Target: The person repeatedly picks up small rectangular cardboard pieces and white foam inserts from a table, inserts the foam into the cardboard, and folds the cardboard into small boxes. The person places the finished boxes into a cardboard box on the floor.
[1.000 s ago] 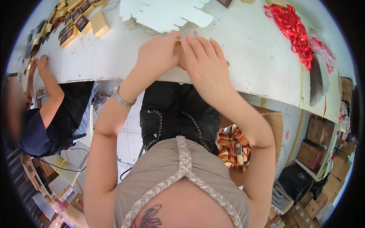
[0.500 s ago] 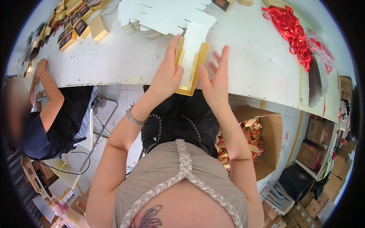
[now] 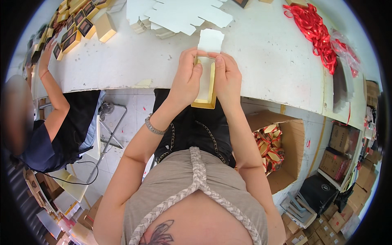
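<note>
A small gold cardboard box (image 3: 203,103), white inside, is held at the table's near edge, its end toward me jutting past that edge. My left hand (image 3: 188,77) grips its left wall, with the thumb reaching inside. My right hand (image 3: 227,77) is closed on the right wall near the far end, thumb on the rim. The fingertips of both hands meet behind the far end. Beyond them, a white end flap (image 3: 210,40) lies flat, pointing away from me. A stack of flat white box blanks (image 3: 175,17) lies just past it.
Gold boxes with dark windows (image 3: 85,27) stand at the far left, where a co-worker's hand (image 3: 45,55) reaches. Red ribbon (image 3: 312,34) is heaped at the far right. Below the table, a carton (image 3: 292,151) holds several red-and-gold pieces. A folding stool (image 3: 110,128) is at left.
My right hand, spread and apart from the box before, now grips its far right side. My left hand has shifted toward the far end. The box's walls stand straighter, and its far end is folded up.
</note>
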Tool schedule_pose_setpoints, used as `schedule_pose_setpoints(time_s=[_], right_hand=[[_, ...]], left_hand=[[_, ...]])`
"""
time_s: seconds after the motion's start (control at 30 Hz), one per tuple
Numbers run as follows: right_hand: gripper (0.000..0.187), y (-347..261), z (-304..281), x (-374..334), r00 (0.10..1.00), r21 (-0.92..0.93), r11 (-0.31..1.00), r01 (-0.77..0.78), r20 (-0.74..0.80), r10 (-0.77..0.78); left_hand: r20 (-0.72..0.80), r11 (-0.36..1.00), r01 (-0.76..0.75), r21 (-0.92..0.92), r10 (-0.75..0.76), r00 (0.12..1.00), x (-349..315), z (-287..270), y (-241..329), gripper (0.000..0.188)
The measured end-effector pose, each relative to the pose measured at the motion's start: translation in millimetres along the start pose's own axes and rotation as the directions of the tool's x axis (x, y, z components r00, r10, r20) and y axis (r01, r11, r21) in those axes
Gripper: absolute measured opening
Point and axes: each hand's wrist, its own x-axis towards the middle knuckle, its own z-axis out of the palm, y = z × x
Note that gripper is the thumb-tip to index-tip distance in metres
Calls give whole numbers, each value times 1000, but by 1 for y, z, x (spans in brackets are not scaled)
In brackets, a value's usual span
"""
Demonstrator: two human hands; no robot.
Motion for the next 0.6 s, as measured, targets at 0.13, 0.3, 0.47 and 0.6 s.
schedule_pose_setpoints(time_s=[0.13, 0.3, 0.47, 0.6], right_hand=[[13, -4, 5, -2, 985, 369, 922, -120, -75, 158], [11, -3, -1, 1, 968, 417, 878, -233, 14, 250], [13, -2, -6, -4, 990, 375, 916, -143, 37, 139], [15, -6, -29, 0, 944, 492, 808, -323, 234, 235]], left_hand=[[-36, 999, 21, 32, -19, 999, -4, 3, 4, 30], [-88, 990, 117, -78, -124, 988, -3, 9, 6, 29], [3, 997, 77, -19, -77, 997, 0, 3, -2, 30], [-23, 998, -19, 54, 20, 1000, 1, 9, 8, 33]])
